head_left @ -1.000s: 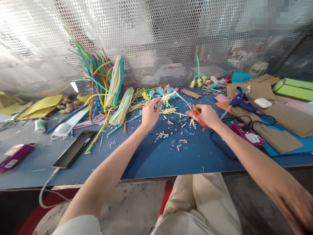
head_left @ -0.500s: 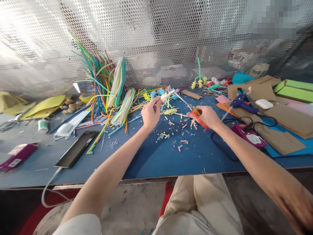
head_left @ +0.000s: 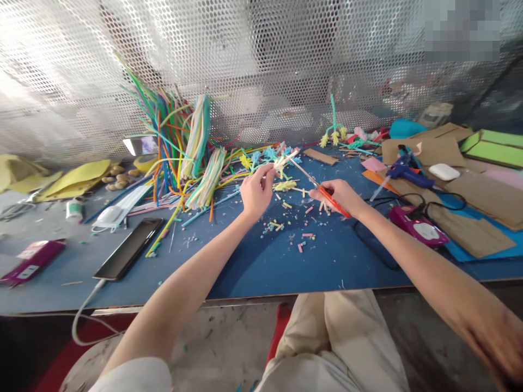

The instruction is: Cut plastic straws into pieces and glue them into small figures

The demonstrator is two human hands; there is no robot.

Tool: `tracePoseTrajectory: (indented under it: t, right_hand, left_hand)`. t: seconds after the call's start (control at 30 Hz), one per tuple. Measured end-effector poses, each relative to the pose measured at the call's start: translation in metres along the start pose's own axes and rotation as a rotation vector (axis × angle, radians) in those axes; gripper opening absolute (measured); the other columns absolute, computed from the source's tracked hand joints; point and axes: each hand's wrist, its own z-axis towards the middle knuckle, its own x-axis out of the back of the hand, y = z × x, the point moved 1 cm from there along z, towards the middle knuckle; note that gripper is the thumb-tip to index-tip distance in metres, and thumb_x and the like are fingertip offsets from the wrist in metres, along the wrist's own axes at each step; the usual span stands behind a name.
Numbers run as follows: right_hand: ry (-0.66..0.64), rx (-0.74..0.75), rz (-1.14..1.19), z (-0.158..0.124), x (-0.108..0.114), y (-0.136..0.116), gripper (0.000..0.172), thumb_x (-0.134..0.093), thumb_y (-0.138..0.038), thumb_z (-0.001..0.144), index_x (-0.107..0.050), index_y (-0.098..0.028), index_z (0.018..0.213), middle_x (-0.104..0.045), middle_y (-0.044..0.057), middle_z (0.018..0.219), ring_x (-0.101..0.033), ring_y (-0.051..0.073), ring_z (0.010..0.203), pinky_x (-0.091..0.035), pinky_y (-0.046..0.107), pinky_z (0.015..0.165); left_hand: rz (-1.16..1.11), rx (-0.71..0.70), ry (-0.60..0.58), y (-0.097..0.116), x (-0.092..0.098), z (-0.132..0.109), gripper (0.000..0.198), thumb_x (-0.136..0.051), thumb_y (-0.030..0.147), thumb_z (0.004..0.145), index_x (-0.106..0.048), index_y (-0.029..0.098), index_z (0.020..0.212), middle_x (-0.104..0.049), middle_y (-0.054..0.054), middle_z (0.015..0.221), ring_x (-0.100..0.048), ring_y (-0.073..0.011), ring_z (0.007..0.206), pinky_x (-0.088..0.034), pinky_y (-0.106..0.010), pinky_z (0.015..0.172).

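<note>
My left hand (head_left: 258, 188) pinches a small cream-coloured fuzzy piece (head_left: 281, 160) above the blue table (head_left: 253, 267). To its right, my right hand (head_left: 337, 197) is closed round the orange handles of a pair of scissors (head_left: 310, 178). The scissor blades point up and left, their tips beside the cream piece. Blue and yellow fuzzy pieces (head_left: 285, 185) lie behind and below the held piece. Small cut bits (head_left: 307, 235) in pink, yellow and blue are scattered in front of both hands.
Pipe-cleaner bundles (head_left: 196, 141) stand at the left, near a phone (head_left: 128, 249) with a cable and a white mask (head_left: 120, 209). On the right are a blue glue gun (head_left: 408, 173), a purple power strip (head_left: 419, 226) and brown card (head_left: 486, 198). A perforated metal screen (head_left: 229, 65) rises behind.
The scissor handles have turned and come closer together, and the blades look more closed. My left hand has shifted slightly right with the cream piece.
</note>
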Motion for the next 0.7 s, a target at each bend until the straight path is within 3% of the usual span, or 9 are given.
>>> tracePoseTrajectory:
  t: [0.7]
  right_hand:
    - [-0.012, -0.017, -0.028, -0.0003, -0.0012, -0.0017, 0.061, -0.064, -0.08, 0.075, -0.054, -0.02, 0.066, -0.05, -0.002, 0.056, -0.042, 0.012, 0.053, -0.028, 0.029, 0.053]
  left_hand:
    - [-0.049, 0.06, -0.037, 0.0006, -0.0025, -0.0031, 0.023, -0.051, 0.037, 0.103, -0.068, 0.023, 0.111, -0.077, 0.001, 0.083, -0.048, -0.0069, 0.047, -0.039, -0.022, 0.053]
